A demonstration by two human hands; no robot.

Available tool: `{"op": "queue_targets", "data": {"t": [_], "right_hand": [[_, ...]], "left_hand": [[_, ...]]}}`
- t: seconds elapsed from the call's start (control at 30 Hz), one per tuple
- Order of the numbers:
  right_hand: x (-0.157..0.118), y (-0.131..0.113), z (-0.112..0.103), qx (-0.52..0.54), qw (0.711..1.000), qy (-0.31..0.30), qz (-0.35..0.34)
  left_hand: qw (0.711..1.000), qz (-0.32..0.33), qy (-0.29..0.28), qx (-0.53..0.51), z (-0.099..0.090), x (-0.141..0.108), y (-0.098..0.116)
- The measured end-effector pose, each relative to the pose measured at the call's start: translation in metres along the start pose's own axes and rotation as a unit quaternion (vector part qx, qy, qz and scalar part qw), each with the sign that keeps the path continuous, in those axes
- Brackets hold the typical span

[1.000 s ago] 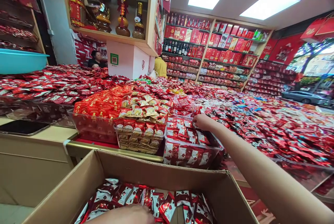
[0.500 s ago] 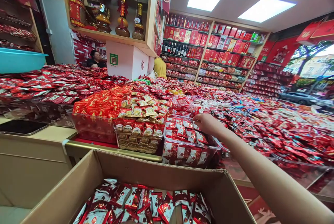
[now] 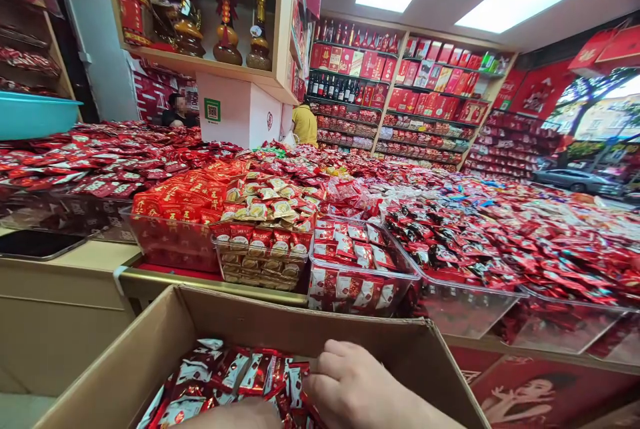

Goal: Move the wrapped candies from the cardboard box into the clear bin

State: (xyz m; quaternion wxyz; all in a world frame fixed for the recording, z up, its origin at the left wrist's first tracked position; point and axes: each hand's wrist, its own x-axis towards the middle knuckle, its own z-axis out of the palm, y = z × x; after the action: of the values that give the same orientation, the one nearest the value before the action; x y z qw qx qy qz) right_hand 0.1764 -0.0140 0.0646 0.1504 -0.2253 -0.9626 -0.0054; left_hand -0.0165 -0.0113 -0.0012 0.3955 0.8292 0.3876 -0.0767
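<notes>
- At the far left, a turquoise basin stands above the heaped packets, and a dark-screened device lies on the counter.
- Next along, orange-red packets fill a clear bin behind the carton.
- Low in the carton, the left hand lies over the sweets, cut by the picture's lower edge. Its fingers are hidden, so I cannot tell how open it is or whether it has hold of anything.
- Around and beyond that hand, red-and-white packets lie loosely in the carton; gold packets are piled in the bin behind.
- Right of the left hand, the right hand has come down from the bin into the carton. Its fingers are curled, the tips out of sight; I cannot tell whether they grip a packet. Both hands are now inside the carton, so the handling seems to centre there.
- Behind the right hand, the clear bin holds similar packets in rows, more of them visible with the arm gone.
- Farther right, black-and-red packets are heaped in another bin.
</notes>
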Motion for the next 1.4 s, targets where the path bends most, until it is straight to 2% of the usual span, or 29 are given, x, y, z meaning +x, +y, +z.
{"op": "queue_targets", "data": {"t": [0.1, 0.2, 0.23, 0.3, 0.37, 0.4, 0.5, 0.6, 0.67, 0.8, 0.93, 1.07, 1.17, 1.4], "right_hand": [[-0.005, 0.0, 0.02, 0.146, 0.98, -0.084, 0.105], [-0.004, 0.002, 0.027, 0.303, 0.93, -0.073, 0.194], [-0.003, 0.003, 0.028, 0.348, 0.908, -0.06, 0.225], [-0.002, 0.005, 0.03, 0.419, 0.859, -0.054, 0.287], [-0.002, 0.008, 0.032, 0.44, 0.835, -0.073, 0.324], [-0.003, 0.01, 0.034, 0.425, 0.839, -0.083, 0.329], [-0.01, 0.016, 0.041, 0.326, 0.888, -0.123, 0.301], [-0.017, 0.018, 0.05, 0.23, 0.92, -0.169, 0.268], [-0.02, 0.019, 0.058, 0.184, 0.928, -0.186, 0.265], [-0.026, 0.022, 0.084, 0.154, 0.919, -0.238, 0.274], [-0.035, 0.024, 0.107, 0.143, 0.892, -0.287, 0.318], [-0.039, 0.024, 0.111, 0.115, 0.907, -0.243, 0.323], [-0.038, 0.024, 0.109, 0.087, 0.925, -0.219, 0.298], [-0.035, 0.02, 0.116, 0.023, 0.937, -0.221, 0.269]], "left_hand": [[0.999, 0.007, 0.04, 0.001, -0.023, -0.002, 0.008], [0.982, 0.028, 0.179, -0.061, -0.047, -0.007, 0.025], [0.974, 0.022, 0.194, -0.115, -0.053, -0.009, 0.031], [0.958, 0.01, 0.179, -0.222, -0.064, -0.012, 0.042], [0.948, 0.0, 0.189, -0.256, -0.07, -0.015, 0.048], [0.951, -0.003, 0.205, -0.231, -0.072, -0.016, 0.048], [0.975, 0.002, 0.213, -0.064, -0.075, -0.02, 0.04], [0.98, -0.017, 0.172, 0.103, -0.074, -0.024, 0.022], [0.976, -0.051, 0.135, 0.16, -0.073, -0.026, 0.011], [0.976, -0.095, 0.079, 0.18, -0.076, -0.03, 0.006], [0.98, -0.085, 0.077, 0.165, -0.08, -0.032, 0.014], [0.981, -0.089, 0.072, 0.158, -0.08, -0.032, 0.019], [0.979, -0.09, 0.064, 0.171, -0.079, -0.03, 0.02], [0.983, -0.068, 0.051, 0.165, -0.077, -0.025, 0.023]]}}
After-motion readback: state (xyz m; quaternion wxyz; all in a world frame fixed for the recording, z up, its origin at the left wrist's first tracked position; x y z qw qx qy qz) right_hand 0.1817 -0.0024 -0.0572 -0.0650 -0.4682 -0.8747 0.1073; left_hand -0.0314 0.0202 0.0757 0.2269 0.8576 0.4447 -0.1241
